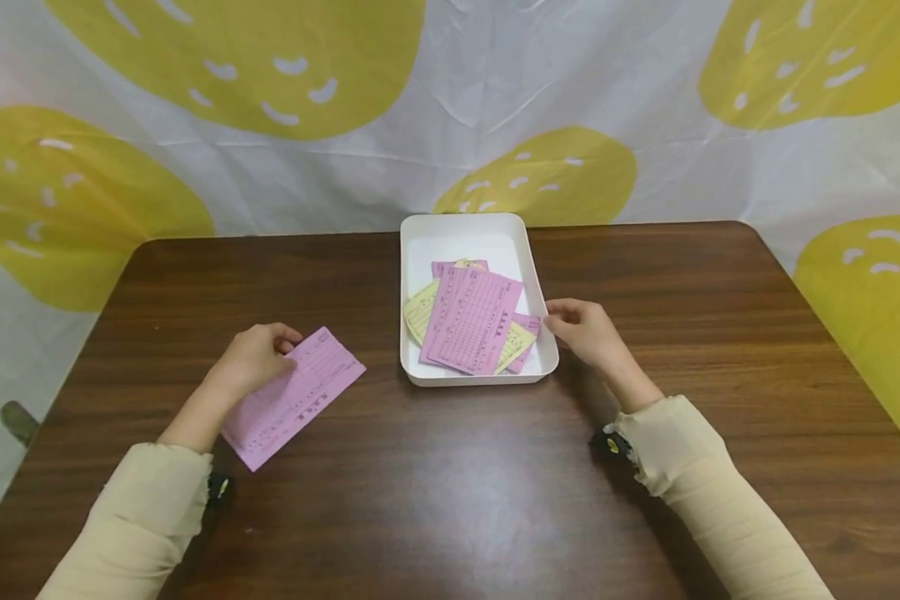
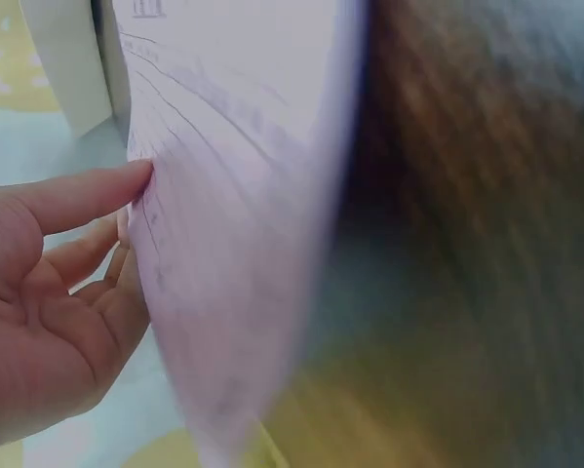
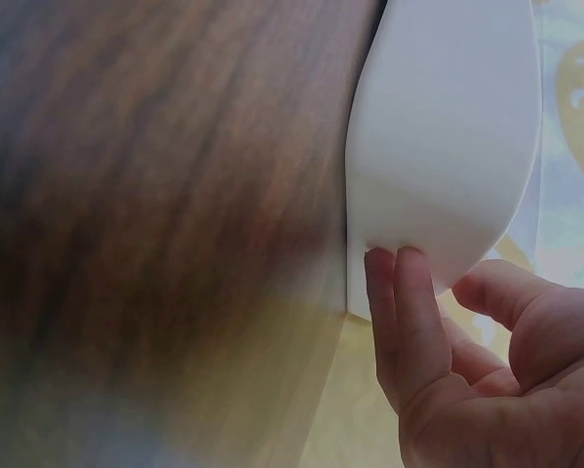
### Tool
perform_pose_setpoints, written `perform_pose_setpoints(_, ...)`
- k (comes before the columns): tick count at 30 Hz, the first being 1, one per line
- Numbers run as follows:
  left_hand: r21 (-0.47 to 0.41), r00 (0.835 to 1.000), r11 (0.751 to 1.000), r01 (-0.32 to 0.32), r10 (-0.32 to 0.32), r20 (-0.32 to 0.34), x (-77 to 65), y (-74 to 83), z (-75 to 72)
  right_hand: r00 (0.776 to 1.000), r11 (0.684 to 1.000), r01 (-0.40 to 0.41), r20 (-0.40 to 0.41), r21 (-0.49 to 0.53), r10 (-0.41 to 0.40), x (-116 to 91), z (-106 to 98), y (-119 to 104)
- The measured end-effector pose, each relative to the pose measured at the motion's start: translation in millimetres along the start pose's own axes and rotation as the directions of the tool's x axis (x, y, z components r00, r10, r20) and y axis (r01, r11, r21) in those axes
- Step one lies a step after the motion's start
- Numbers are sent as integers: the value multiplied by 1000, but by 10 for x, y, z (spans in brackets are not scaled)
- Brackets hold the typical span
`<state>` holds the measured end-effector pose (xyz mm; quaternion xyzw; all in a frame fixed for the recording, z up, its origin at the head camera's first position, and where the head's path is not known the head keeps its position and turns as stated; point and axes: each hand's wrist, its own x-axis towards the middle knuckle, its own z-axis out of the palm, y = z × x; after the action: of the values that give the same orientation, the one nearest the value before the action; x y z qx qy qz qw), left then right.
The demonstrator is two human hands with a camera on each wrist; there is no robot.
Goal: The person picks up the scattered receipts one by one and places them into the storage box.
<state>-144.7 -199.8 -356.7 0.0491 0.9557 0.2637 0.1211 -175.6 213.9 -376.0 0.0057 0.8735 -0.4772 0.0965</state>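
Observation:
My left hand (image 1: 251,362) pinches a pink printed form slip (image 1: 311,385) near one edge, left of the tray. In the left wrist view the thumb presses one face of the pink slip (image 2: 238,224), with the other fingers behind it. A white plastic tray (image 1: 461,236) stands at the middle of the table's far side. Several pink slips (image 1: 480,321) lie fanned in it over yellow slips (image 1: 420,310). My right hand (image 1: 588,333) touches the tray's right side; in the right wrist view its fingertips rest against the outer white wall (image 3: 433,146), with the thumb by the rim.
The dark brown wooden table (image 1: 450,500) runs under both arms. Behind its far edge hangs a white cloth (image 1: 495,100) with large yellow shapes. A dark device is strapped at each wrist, by the beige sleeves (image 1: 708,475).

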Motion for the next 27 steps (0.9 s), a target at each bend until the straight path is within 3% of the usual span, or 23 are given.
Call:
perform_pose_setpoints(18,-49,990,999,-22,15,-141,-47,124,-185,1000,1000,-15,7,24,15,-35,1,-40)
perform_pose_setpoints(22,-91,976,995,-31,10,-219,-28,142,-209,1000,1000,-13,3,22,12,-34,3,-37)
perform_pose_setpoints(27,-174,934,983,-57,-9,-357,-8,163,-225,1000,1000,-9,1,16,9,-33,3,-35)
